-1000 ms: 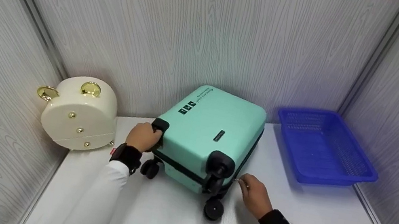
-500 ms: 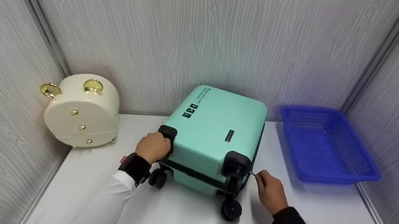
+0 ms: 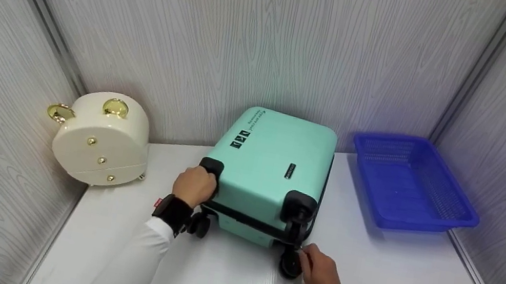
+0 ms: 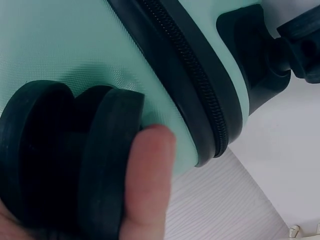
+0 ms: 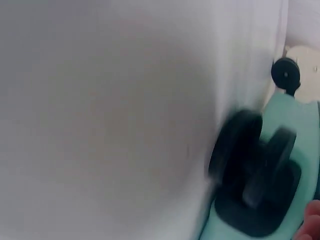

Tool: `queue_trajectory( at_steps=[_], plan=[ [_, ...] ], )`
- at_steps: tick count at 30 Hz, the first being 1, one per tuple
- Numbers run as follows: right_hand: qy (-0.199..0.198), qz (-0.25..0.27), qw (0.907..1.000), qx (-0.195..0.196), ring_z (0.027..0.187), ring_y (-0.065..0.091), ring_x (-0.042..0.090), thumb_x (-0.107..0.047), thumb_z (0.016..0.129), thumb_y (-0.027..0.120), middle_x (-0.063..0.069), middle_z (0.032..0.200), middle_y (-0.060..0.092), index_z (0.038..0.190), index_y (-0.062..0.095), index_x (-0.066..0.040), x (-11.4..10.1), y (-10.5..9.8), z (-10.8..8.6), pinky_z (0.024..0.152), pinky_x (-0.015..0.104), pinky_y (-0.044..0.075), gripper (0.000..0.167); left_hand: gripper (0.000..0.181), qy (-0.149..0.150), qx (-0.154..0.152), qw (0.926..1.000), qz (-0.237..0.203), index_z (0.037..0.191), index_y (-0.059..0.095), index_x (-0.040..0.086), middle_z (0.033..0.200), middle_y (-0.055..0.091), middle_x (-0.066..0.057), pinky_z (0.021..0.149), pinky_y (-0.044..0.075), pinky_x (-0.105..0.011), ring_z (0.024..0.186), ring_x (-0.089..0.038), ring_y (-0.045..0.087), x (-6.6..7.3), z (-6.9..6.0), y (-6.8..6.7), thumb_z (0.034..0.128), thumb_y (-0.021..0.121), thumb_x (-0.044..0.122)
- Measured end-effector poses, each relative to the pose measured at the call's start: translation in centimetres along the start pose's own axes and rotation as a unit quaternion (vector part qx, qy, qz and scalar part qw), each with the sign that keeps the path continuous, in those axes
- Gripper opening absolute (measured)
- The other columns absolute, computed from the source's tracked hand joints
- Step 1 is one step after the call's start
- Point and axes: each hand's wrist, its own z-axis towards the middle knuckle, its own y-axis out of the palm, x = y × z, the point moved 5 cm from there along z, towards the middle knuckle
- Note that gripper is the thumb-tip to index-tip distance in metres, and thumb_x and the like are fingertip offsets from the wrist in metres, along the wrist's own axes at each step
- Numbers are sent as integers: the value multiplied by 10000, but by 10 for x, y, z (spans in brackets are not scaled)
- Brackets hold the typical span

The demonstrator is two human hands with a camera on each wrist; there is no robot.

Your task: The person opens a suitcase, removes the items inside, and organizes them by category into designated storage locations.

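A mint-green hard-shell suitcase [image 3: 277, 151] lies on its side on the white table, its wheeled end toward me. My left hand [image 3: 194, 186] grips the upper left wheel [image 4: 105, 160]; the thumb presses against it in the left wrist view. Around the shell runs a black zipper [image 4: 190, 60]. At the right front corner, beside the lower right wheel [image 3: 290, 264], my right hand [image 3: 320, 274] pinches a small metal zipper pull [image 3: 301, 248]. Only its fingertips [image 5: 311, 222] show at the edge of the right wrist view, where a suitcase wheel [image 5: 250, 160] is blurred.
A blue plastic basket [image 3: 425, 228] stands at the back right. To the left is a cream rounded case [image 3: 102, 141] with gold knobs and gold ear-like rings. Grey wood-grain walls [image 3: 271, 36] enclose the white table [image 3: 218, 281] at the back and sides.
The suitcase's wheeled end has swung to the right, with my left hand on its wheel. My right hand has drawn the zipper pull from the right side round to the front corner.
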Motion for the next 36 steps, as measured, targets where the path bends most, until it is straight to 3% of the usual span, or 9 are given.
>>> queue_trajectory(
  at_steps=[6, 10, 14, 21, 25, 28, 32, 36],
  plan=[
    [197, 329, 9992, 106, 677, 454, -24, 32, 1004, 716, -122, 753, 535, 944, 619, -121, -12, 26, -2, 622, 222, 397, 191, 451, 7, 83, 10000, -44, 821, 718, -41, 924, 763, -283, 766, 602, -575, 774, -383, 701, -2, 0, -1, 1057, 447, 233],
    [195, 279, 9994, -48, 676, 476, 11, -14, 1029, 710, -82, 758, 540, 939, 626, -104, -20, 37, 3, 617, 232, 413, 153, 470, -10, 122, 9999, -89, 877, 739, -76, 952, 767, -298, 795, 603, -590, 831, -427, 733, -1, -2, -3, 1059, 447, 244],
    [277, -49, 9992, -287, 711, 628, 128, -66, 1062, 683, -1, 810, 647, 1059, 666, -56, -23, 41, 9, 639, 307, 518, 20, 477, -8, 33, 9998, -201, 858, 733, -69, 925, 764, -290, 769, 603, -575, 804, -418, 729, 0, -4, -1, 1065, 443, 248],
    [900, -239, 9932, -692, 953, 755, 332, -135, 1143, 561, 107, 992, 711, 1188, 623, -49, -11, 35, 9, 825, 464, 609, 115, 477, 53, -195, 9997, -162, 782, 687, 6, 908, 761, -252, 728, 591, -532, 772, -369, 716, 6, -13, 6, 1074, 447, 297],
    [1078, -182, 9926, -537, 999, 729, 340, -115, 1146, 538, 112, 1043, 682, 1172, 617, -49, 5, 22, 12, 872, 502, 586, 106, 499, 156, -342, 9992, -145, 755, 692, 48, 845, 753, -191, 626, 546, -446, 708, -299, 688, 18, -25, 11, 1087, 474, 350],
    [1107, -258, 9933, -227, 871, 657, 241, -81, 1134, 546, 52, 936, 623, 1096, 614, -64, 18, 10, 17, 804, 443, 544, 80, 523, 277, -433, 9984, -232, 693, 655, 113, 748, 715, -118, 545, 467, -366, 635, -245, 648, 29, -34, 15, 1099, 520, 414],
    [942, -427, 9943, 255, 730, 495, 128, -24, 1093, 595, -20, 788, 506, 974, 597, -76, 27, -1, 21, 697, 355, 451, 129, 531, 348, -527, 9975, -314, 670, 625, 156, 708, 671, -69, 534, 427, -333, 617, -220, 621, 41, -42, 20, 1108, 541, 445],
    [555, -524, 9958, 513, 653, 479, 82, 21, 1038, 661, -47, 702, 510, 915, 592, -86, 22, -5, 21, 621, 317, 435, 176, 515, 299, -446, 9982, -253, 711, 668, 116, 759, 700, -105, 574, 478, -375, 658, -246, 646, 46, -44, 22, 1113, 534, 407]
  ],
)
